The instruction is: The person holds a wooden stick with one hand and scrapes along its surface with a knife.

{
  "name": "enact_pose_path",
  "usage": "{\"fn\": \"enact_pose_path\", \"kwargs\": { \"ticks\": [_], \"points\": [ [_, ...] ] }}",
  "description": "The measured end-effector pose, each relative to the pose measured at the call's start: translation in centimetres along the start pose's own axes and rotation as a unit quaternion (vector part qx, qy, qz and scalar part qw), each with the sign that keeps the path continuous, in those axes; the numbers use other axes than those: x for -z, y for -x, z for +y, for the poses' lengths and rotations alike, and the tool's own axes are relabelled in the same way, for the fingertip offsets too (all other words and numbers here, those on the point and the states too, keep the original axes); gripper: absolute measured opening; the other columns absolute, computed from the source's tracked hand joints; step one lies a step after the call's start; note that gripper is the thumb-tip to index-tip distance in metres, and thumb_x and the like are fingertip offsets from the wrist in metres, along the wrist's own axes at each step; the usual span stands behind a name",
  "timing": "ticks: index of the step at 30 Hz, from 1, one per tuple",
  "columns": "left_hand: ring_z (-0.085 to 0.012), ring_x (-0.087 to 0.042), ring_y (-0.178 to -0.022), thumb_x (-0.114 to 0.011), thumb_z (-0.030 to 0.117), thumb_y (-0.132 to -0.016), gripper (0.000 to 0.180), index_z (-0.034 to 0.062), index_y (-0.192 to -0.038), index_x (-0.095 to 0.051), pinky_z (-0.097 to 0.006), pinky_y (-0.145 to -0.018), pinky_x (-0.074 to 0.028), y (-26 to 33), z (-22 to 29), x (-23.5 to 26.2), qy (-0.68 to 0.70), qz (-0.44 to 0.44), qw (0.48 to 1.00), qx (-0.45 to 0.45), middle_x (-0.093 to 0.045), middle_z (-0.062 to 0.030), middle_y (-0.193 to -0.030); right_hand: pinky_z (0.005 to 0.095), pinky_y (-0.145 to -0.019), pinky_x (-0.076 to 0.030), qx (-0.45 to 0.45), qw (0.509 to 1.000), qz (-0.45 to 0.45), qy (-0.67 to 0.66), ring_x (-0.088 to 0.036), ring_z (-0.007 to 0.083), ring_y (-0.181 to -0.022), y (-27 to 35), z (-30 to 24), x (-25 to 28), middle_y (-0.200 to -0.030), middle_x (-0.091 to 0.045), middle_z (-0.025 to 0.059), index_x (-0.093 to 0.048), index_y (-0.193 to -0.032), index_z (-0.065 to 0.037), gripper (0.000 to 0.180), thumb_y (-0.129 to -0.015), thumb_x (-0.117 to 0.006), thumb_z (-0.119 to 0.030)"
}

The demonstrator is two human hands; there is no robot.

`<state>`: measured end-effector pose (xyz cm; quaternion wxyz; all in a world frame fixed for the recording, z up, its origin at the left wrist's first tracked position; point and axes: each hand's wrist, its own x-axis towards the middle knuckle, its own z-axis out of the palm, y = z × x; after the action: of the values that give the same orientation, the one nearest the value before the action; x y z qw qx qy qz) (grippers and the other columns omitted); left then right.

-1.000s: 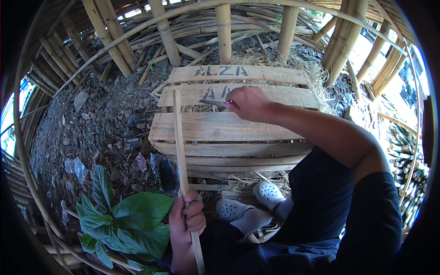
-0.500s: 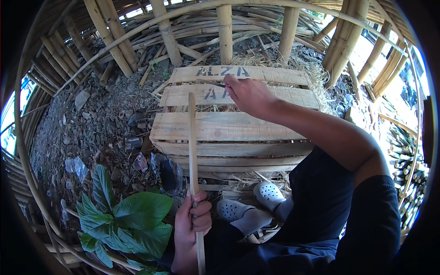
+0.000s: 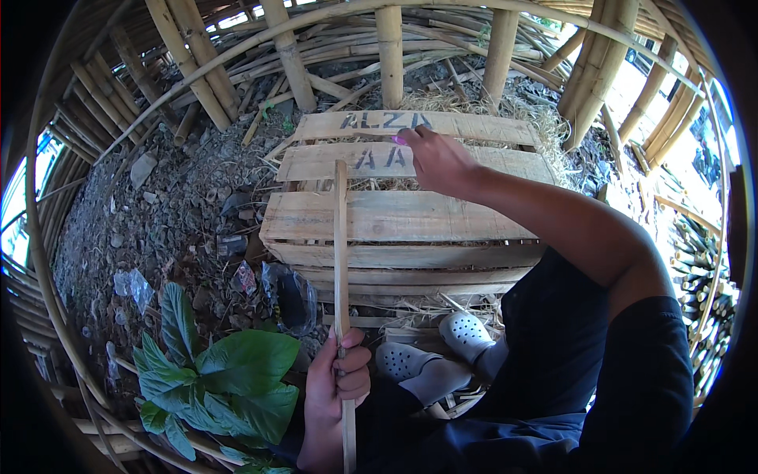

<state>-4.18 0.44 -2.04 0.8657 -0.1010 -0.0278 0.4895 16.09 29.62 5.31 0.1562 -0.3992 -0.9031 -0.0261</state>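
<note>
My left hand [image 3: 338, 375] is closed around the lower part of a long, pale bamboo strip [image 3: 341, 245]. The strip stands nearly upright in the picture, its far end over a slatted wooden crate [image 3: 395, 217]. Above the crate's far slats, my right hand [image 3: 444, 160] is closed on a knife with a pinkish-purple handle [image 3: 399, 140]. Its thin blade points left and is hard to make out against the wood. The knife is apart from the strip, up and right of its far end. Most of the handle is hidden in my fingers.
Light clog-covered feet [image 3: 404, 362] rest before the crate among wood scraps. A leafy green plant [image 3: 245, 363] grows at lower left, near plastic litter [image 3: 288, 300] on rocky soil. Bamboo posts [image 3: 390, 59] and stacked poles stand behind; cut bamboo pieces [image 3: 695, 304] lie at right.
My right hand with the knife has shifted slightly right and turned a little. The strip in my left hand has moved slightly right, with the grip unchanged.
</note>
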Motion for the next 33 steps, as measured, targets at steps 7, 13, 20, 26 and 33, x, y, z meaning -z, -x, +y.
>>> {"fn": "enact_pose_path", "kwargs": {
  "ticks": [7, 13, 20, 26, 33],
  "points": [
    [-0.0004, -0.021, -0.043, -0.035, 0.038, -0.102, 0.026, 0.0140, -0.094, -0.041, -0.017, -0.034, -0.015, -0.1, 0.0, 0.3, -0.010, 0.004, 1.000, 0.005, -0.030, 0.0064, -0.064, 0.0430, -0.088, -0.049, 0.138, 0.978, 0.006, 0.158, -0.053, 0.0312, -0.102, -0.9, 1.1, -2.4, -0.112, -0.046, 0.0178, -0.033, -0.140, 0.001, 0.064, -0.081, -0.056, 0.001],
    [-0.0006, -0.020, -0.042, -0.035, 0.034, -0.102, 0.025, 0.0117, -0.094, -0.041, -0.018, -0.033, -0.015, -0.3, 0.3, 0.6, -0.001, 0.020, 1.000, -0.008, -0.030, 0.0059, -0.063, 0.0438, -0.088, -0.047, 0.173, 0.959, 0.032, 0.221, -0.052, 0.0314, -0.102, -3.6, 4.0, -2.6, -0.111, -0.046, 0.0175, -0.030, -0.142, 0.001, 0.065, -0.083, -0.056, -0.003],
    [-0.0003, -0.020, -0.043, -0.038, 0.037, -0.102, 0.024, 0.0137, -0.095, -0.041, -0.017, -0.033, -0.014, -0.2, 0.5, 1.0, -0.018, 0.014, 1.000, 0.005, -0.030, 0.0061, -0.064, 0.0440, -0.080, -0.048, -0.040, 0.969, 0.038, 0.243, -0.052, 0.0315, -0.101, -3.7, 7.2, -3.5, -0.111, -0.046, 0.0189, -0.038, -0.135, 0.002, 0.052, -0.085, -0.051, -0.001],
    [-0.0004, -0.020, -0.043, -0.037, 0.036, -0.102, 0.024, 0.0136, -0.095, -0.042, -0.018, -0.033, -0.014, -0.6, 0.4, 1.0, -0.017, 0.014, 1.000, 0.010, -0.030, 0.0061, -0.064, 0.0407, -0.091, -0.049, 0.165, 0.951, -0.012, 0.259, -0.052, 0.0305, -0.108, -3.3, 4.7, -3.4, -0.115, -0.047, 0.0185, -0.029, -0.145, -0.004, 0.061, -0.087, -0.049, -0.003],
    [-0.0004, -0.018, -0.041, -0.034, 0.031, -0.103, 0.024, 0.0105, -0.094, -0.041, -0.017, -0.031, -0.015, -0.7, -0.3, 0.8, -0.002, 0.006, 1.000, 0.010, -0.028, 0.0057, -0.062, 0.0412, -0.078, -0.046, -0.095, 0.958, 0.010, 0.270, -0.051, 0.0290, -0.098, -4.5, 5.4, -5.0, -0.111, -0.048, 0.0204, -0.047, -0.127, 0.002, 0.046, -0.082, -0.056, -0.005]
  ]
}}
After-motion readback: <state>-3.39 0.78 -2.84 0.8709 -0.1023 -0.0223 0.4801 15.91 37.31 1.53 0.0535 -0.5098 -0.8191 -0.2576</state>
